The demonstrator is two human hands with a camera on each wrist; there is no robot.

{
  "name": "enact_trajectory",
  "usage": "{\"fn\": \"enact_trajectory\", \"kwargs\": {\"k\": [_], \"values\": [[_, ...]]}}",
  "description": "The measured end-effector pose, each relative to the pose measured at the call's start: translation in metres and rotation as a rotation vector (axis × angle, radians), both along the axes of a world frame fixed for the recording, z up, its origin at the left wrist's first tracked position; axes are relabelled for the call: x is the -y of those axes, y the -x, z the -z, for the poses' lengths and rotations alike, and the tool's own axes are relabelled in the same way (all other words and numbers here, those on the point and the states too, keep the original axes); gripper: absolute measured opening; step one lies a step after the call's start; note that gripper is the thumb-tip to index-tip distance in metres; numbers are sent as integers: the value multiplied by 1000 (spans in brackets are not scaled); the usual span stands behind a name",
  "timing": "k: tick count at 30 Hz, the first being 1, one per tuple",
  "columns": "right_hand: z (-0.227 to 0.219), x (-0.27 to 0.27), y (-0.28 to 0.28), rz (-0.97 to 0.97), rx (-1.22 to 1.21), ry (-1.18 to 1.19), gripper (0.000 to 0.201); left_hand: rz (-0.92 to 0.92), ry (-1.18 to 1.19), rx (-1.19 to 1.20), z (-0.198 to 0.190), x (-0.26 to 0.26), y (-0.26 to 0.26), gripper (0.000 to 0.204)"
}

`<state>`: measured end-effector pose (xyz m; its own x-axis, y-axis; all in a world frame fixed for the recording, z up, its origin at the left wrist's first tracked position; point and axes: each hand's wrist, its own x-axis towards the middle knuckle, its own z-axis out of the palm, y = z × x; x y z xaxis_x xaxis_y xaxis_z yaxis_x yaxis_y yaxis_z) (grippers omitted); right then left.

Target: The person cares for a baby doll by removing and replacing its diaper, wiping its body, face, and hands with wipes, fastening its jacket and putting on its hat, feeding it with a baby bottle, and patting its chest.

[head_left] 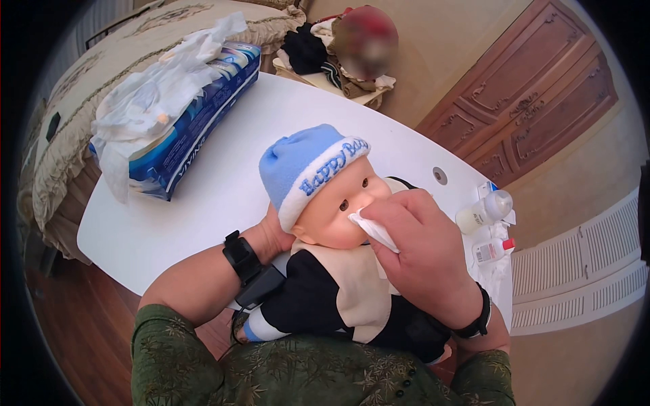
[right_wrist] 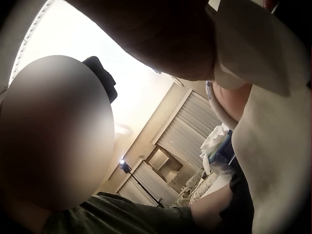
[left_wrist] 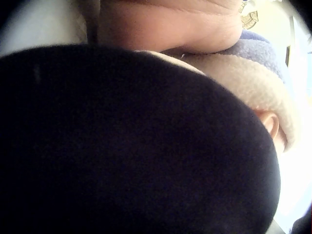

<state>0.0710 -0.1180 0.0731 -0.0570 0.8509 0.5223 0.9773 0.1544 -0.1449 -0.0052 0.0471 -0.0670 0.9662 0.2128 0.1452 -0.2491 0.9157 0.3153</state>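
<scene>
A baby doll (head_left: 323, 220) in a light-blue knit hat (head_left: 298, 166), cream bib (head_left: 365, 298) and dark clothes lies across the person's front, its head over the white table. My left hand (head_left: 276, 233) supports the back of its head, fingers hidden behind the hat; the palm side shows near the hat's fuzzy brim (left_wrist: 243, 78) in the left wrist view. With thumb and fingers, my right hand (head_left: 423, 247) pinches a folded white wipe (head_left: 374, 230) against the doll's face around the nose and mouth. That wipe (right_wrist: 248, 53) hangs beside the bib in the right wrist view.
On the table (head_left: 223, 159), an open blue diaper pack (head_left: 203, 125) with white diapers on top stands at the left. A baby bottle (head_left: 484, 210) and a small red-capped bottle (head_left: 491, 251) sit by the right edge. A bed (head_left: 74, 128) stands beyond.
</scene>
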Motion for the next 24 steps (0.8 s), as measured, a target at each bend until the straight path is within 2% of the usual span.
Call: {"fn": "enact_trajectory", "kwargs": {"k": [3, 5, 6, 8, 9, 11, 14, 18, 20, 24], "values": [[1, 3, -6, 34, 54, 56, 26, -44, -80, 17, -3, 1, 3, 51], [-1, 5, -12, 89, 73, 34, 25, -137, -308, -5, -7, 2, 4, 60], [-2, 6, -16, 88, 73, 34, 25, -137, -308, -6, -5, 1, 2, 60], [-5, 6, -21, 86, 131, -56, 21, -100, -230, -52, -3, 1, -1, 45], [-6, 4, -22, 85, 131, -57, 21, -101, -230, -51, -4, 1, 0, 45], [-7, 0, -23, -59, 128, -22, 21, -232, -488, 27, -8, 4, 4, 44], [-4, -1, -21, -81, 136, 73, 22, -185, -382, 61, -4, 4, 3, 45], [-4, -1, -30, -30, 245, 7, 23, -213, -412, -30, -9, 2, 2, 54], [-4, 1, -34, 29, 298, -25, 22, -14, 0, -25, 1, -1, -1, 52], [-7, 3, -31, 21, 275, -45, 22, -88, -153, -18, 0, 0, 0, 52]]}}
